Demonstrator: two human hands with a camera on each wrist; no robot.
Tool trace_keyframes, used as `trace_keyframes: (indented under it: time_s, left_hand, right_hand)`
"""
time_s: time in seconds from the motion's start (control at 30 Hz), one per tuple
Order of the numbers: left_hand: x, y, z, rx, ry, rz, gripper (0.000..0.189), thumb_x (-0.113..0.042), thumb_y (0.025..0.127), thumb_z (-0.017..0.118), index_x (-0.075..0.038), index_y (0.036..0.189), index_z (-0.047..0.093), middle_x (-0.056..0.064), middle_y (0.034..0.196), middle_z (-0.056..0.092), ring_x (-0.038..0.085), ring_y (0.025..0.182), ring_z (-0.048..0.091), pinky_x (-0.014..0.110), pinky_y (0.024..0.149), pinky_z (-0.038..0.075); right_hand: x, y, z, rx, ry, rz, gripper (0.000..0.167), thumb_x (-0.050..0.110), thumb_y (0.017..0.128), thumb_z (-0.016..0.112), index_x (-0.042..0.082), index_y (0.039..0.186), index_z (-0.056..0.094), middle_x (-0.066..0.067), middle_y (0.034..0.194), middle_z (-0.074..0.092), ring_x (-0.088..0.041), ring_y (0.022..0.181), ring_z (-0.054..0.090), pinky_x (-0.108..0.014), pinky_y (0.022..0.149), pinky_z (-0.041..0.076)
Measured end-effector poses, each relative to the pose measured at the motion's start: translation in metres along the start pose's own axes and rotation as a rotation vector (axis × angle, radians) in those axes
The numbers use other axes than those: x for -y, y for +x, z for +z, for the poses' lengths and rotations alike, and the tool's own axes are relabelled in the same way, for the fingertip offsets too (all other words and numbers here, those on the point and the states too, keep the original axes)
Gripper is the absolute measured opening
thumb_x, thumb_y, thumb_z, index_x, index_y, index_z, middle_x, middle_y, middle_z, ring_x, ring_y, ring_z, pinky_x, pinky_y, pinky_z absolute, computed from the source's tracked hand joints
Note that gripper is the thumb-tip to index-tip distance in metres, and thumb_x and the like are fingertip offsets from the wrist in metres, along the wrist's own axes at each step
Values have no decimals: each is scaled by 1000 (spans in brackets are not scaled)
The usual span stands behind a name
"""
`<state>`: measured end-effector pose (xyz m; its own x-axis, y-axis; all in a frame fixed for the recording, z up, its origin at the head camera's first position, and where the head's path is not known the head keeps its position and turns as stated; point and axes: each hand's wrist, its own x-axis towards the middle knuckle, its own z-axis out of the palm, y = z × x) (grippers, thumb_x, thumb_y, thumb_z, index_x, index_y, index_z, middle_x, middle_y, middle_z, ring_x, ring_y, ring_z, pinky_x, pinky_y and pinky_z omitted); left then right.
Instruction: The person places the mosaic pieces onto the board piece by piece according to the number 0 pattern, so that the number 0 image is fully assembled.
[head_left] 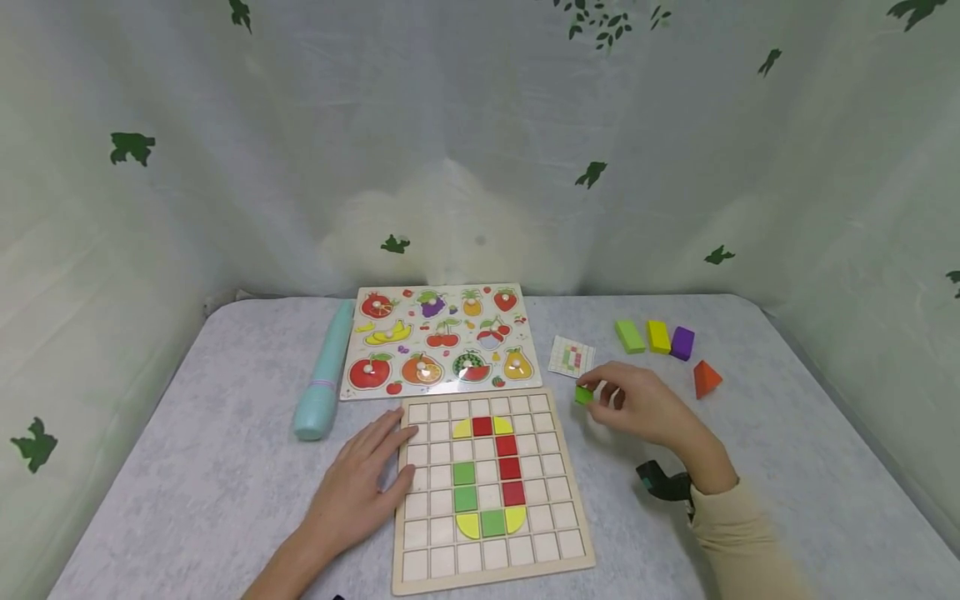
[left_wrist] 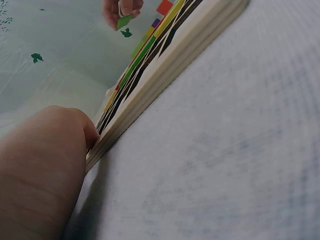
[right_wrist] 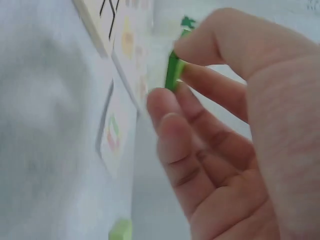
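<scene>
My left hand (head_left: 356,492) lies at the left side of a wooden grid board (head_left: 495,577), fingers extended and fingertips on its edge. In the left wrist view, the hand (left_wrist: 42,170) meets the board's layered edge (left_wrist: 170,75). A loop of red, green and yellow tiles fills some squares, with a gap in its upper left side. My right hand (head_left: 637,404), beyond the board's upper right corner, pinches a small green tile (head_left: 583,396) between thumb and fingertips. The right wrist view shows this tile (right_wrist: 172,67) edge-on. Just behind it lies a pattern card (head_left: 572,358) with a similar loop.
A fruit puzzle board (head_left: 442,392) lies behind the grid board, with a teal tapered tube (head_left: 322,383) along its left side. At the back right are a light green block (head_left: 630,337), a yellow block (head_left: 658,337), a purple block (head_left: 682,343) and a red-orange triangular block (head_left: 707,380).
</scene>
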<state>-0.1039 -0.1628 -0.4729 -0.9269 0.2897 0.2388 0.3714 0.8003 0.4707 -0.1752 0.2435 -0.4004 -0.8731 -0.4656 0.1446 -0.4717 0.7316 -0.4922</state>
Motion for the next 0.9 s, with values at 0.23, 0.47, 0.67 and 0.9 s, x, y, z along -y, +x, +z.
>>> trace_keyframes:
  time_s: [0.23, 0.47, 0.67, 0.9]
  left_hand:
    - [1, 1, 0, -19, 4, 13, 53, -25, 92, 74, -14, 143, 62, 8, 160, 46, 32, 147, 44, 58, 117, 40]
    - [0, 1, 1, -7, -11, 7, 53, -26, 92, 74, -15, 143, 61, 7, 161, 45, 32, 147, 43, 59, 117, 39]
    - [0, 1, 1, 3, -9, -2, 53, -26, 93, 74, -15, 143, 61, 7, 161, 45, 32, 148, 42, 58, 117, 39]
    - [1, 1, 0, -2, -4, 4, 54, -26, 93, 73, -15, 144, 61, 7, 161, 44, 31, 147, 42, 58, 118, 39]
  right_hand:
    - [23, 13, 17, -26, 47, -68, 27, 13, 89, 78, 12, 116, 73, 5, 100, 69, -8, 79, 60, -22, 66, 56]
    - [52, 27, 33, 25, 80, -115, 27, 14, 90, 78, 13, 116, 74, 5, 100, 68, -10, 79, 59, -20, 65, 55]
    - [77, 42, 49, 95, 45, -189, 24, 15, 89, 75, 14, 113, 75, 5, 93, 66, -7, 75, 57, -21, 63, 54]
    - [96, 53, 70, 197, 18, -191, 24, 22, 90, 76, 17, 113, 77, 10, 90, 66, -4, 72, 53, -23, 76, 56]
